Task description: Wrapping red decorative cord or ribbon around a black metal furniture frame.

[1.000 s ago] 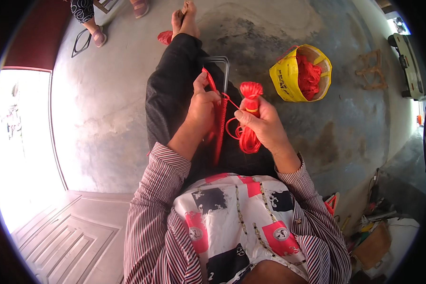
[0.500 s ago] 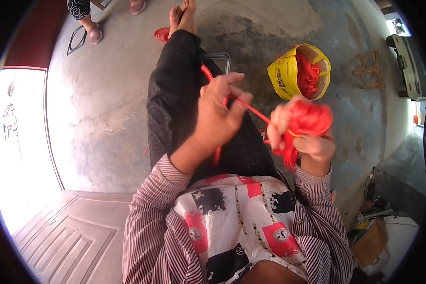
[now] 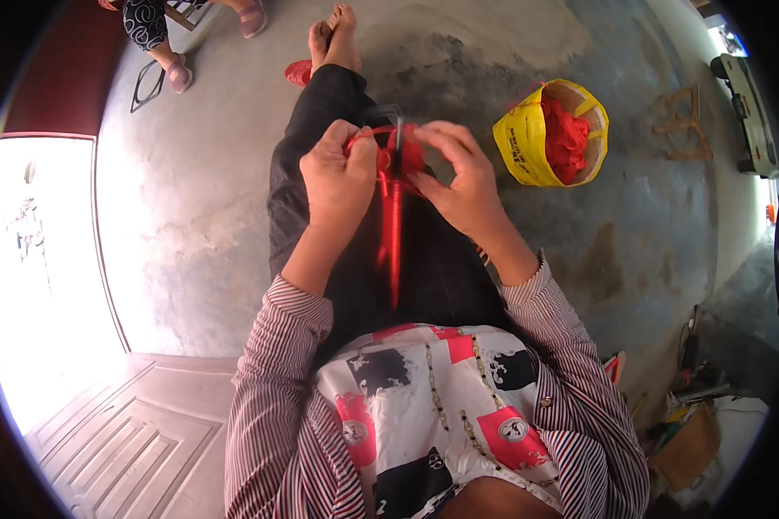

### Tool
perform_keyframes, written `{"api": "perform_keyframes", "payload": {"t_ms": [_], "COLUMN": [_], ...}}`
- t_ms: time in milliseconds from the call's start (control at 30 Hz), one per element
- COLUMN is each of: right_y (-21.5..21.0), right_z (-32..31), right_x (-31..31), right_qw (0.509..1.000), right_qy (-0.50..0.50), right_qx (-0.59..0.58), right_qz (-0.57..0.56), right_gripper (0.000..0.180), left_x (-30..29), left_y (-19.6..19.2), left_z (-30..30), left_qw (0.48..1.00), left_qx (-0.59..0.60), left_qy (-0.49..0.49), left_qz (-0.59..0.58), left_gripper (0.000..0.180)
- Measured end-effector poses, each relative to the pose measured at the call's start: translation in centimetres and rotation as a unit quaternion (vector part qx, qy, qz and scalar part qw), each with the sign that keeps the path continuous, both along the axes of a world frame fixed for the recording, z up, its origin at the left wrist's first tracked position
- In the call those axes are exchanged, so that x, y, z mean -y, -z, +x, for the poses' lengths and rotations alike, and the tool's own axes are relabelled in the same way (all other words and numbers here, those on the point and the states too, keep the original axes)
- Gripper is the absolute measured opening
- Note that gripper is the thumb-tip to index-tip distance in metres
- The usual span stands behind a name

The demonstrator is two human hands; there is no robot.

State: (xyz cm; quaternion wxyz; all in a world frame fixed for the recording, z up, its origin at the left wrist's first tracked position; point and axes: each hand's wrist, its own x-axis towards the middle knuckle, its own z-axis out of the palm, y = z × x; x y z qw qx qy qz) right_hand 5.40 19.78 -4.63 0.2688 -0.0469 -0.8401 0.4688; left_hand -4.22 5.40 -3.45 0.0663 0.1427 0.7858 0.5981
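My left hand is closed, pinching a red cord over my legs. Opposite it, my right hand has its thumb and fingers curved round a bundle of red cord. The bundle sits between both hands, against a bent grey metal bar that rises between my legs. Below the hands a red braided length hangs down toward my lap, blurred by motion. How the cord passes round the bar is partly hidden by my fingers.
A yellow bag holding more red cord stands on the concrete floor to the right. A wooden frame lies beyond it. Another person's legs show at the upper left. Assorted clutter lies at the lower right.
My right hand has brought the red bundle from the right in to the metal bar, beside my left hand. My left hand has shifted left, and the cord stretched between them is no longer taut.
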Motion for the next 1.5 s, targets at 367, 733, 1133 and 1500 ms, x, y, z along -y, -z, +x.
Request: {"api": "perform_keyframes", "payload": {"t_ms": [367, 733, 1133, 1500], "right_y": [-4.5, -4.1, 2.6, -1.6], "right_z": [6.9, 18.9, 10.0, 0.2], "right_x": [-3.8, -5.4, 0.1, -5.3], "right_qw": [0.794, 0.847, 0.775, 0.921], "right_qy": [-0.204, 0.049, -0.16, -0.126], "right_qx": [-0.09, 0.072, 0.1, 0.15], "right_qz": [-0.565, -0.524, -0.603, -0.338], "right_gripper": [0.032, 0.031, 0.045, 0.027], "left_x": [-0.5, -1.7, -0.7, 0.4], "left_y": [1.1, 3.7, -2.7, -2.4], "left_z": [0.9, 1.5, 9.2, -2.9], "left_qw": [0.951, 0.904, 0.949, 0.89], "left_qx": [0.279, 0.404, -0.115, -0.414], "left_qy": [0.091, 0.031, 0.294, 0.138], "left_qz": [0.093, 0.137, 0.009, -0.133], "left_gripper": [0.013, 0.069, 0.039, 0.018]}}
